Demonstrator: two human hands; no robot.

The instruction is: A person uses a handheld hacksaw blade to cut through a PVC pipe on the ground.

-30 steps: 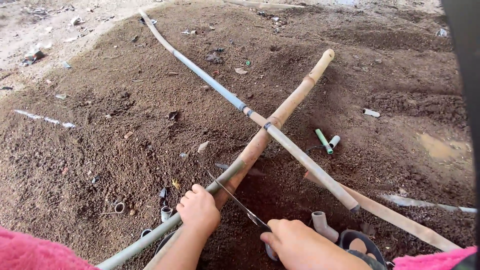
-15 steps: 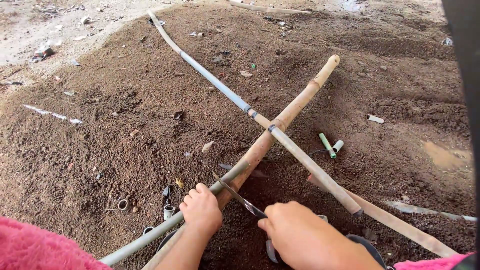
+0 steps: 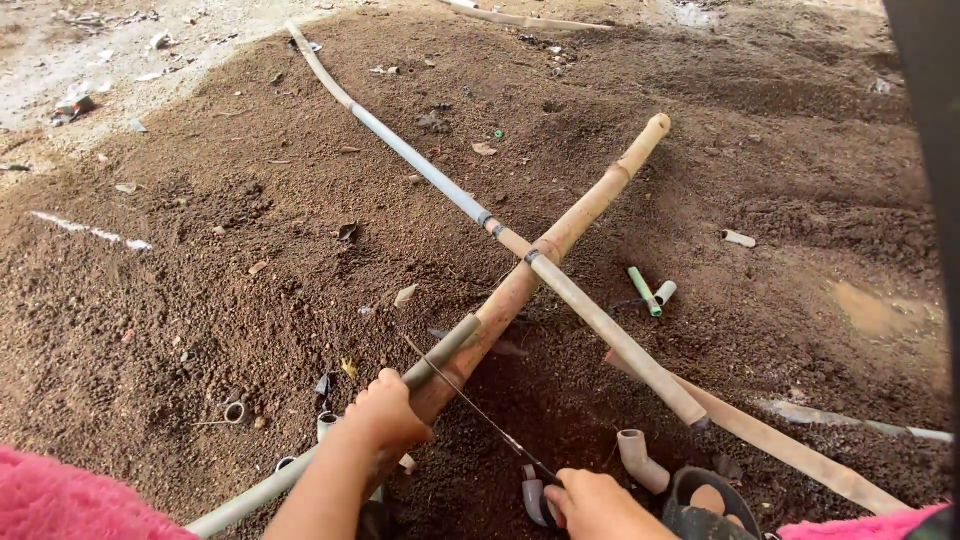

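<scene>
My left hand grips a grey plastic pipe near its cut end, pressing it against a thick bamboo pole. My right hand holds the handle of a thin hacksaw blade, which lies slanted across the grey pipe's end, just beyond my left fingers. A long mud-stained pipe runs from the far ground over the bamboo and ends at lower right.
Brown soil covers the ground. Short pipe offcuts and rings lie by my left arm. A pipe elbow and a sandalled foot sit at lower right. A green marker lies right of the crossing. A flat bamboo strip lies at right.
My right hand has drawn back toward me, pulling the saw blade along the pipe. The left hand keeps its grip. The view has shifted slightly.
</scene>
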